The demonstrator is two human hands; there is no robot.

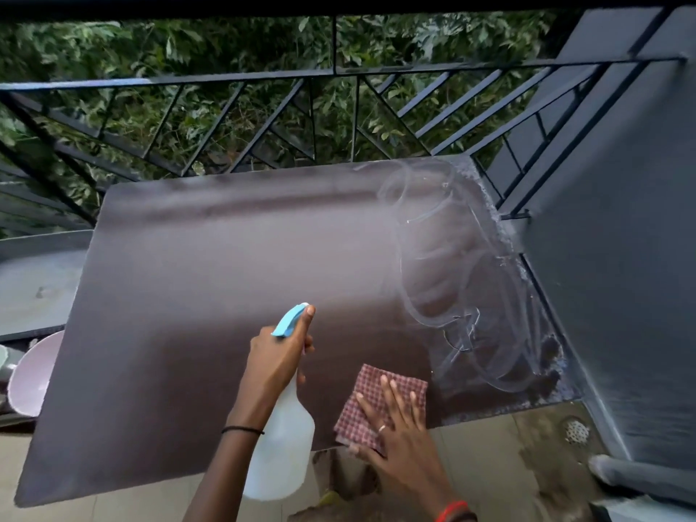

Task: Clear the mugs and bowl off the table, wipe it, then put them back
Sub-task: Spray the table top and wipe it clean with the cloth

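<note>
The dark brown table (pixel 196 295) fills the middle of the view, with wet curling streaks on its right part. My left hand (pixel 277 356) grips the neck of a white spray bottle (pixel 282 446) with a blue trigger head, held above the table's near edge. A red checked cloth (pixel 371 386) lies at the near edge, and my right hand (pixel 395 431) rests flat on it with fingers straight. A pale pink bowl (pixel 34 374) shows off the table's left edge, partly hidden by it. No mugs are clearly visible.
A black metal railing (pixel 335 73) with foliage behind runs along the far side. A grey wall (pixel 621 258) stands close on the right. The tiled floor below has a round drain (pixel 576 431) and a grey pipe (pixel 632 476).
</note>
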